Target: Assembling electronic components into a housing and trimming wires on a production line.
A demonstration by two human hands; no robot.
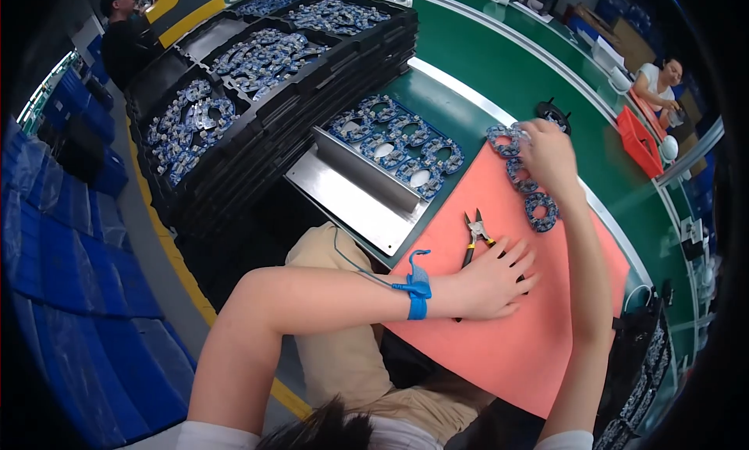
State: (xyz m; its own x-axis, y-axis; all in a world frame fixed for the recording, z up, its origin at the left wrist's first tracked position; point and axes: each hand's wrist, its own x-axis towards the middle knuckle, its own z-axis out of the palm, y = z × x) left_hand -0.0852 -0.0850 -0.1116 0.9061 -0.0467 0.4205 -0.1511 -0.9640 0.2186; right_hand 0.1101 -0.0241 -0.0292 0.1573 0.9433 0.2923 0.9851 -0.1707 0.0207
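Observation:
My left hand (495, 282) lies palm down on the pink mat (468, 356), fingers spread and open. It partly covers a pair of cutting pliers (477, 230) with black and yellow handles, whose jaws point away from me. A blue strap with a cord circles my left wrist. Farther off to the right, my right hand (552, 155) is bent over a row of ring-shaped blue circuit boards. Its fingertips are at the farthest ring board (504, 141); blur and the hand's own back hide whether they grip it. The nearest ring board (541, 212) lies on the mat.
A panel of joined ring boards (417, 140) lies beside a metal plate fixture (355, 200) with an upright ridge. Stacked black trays (312, 87) of blue boards stand at left. Beyond are a round black part (552, 113), a red bin (638, 142) and two people.

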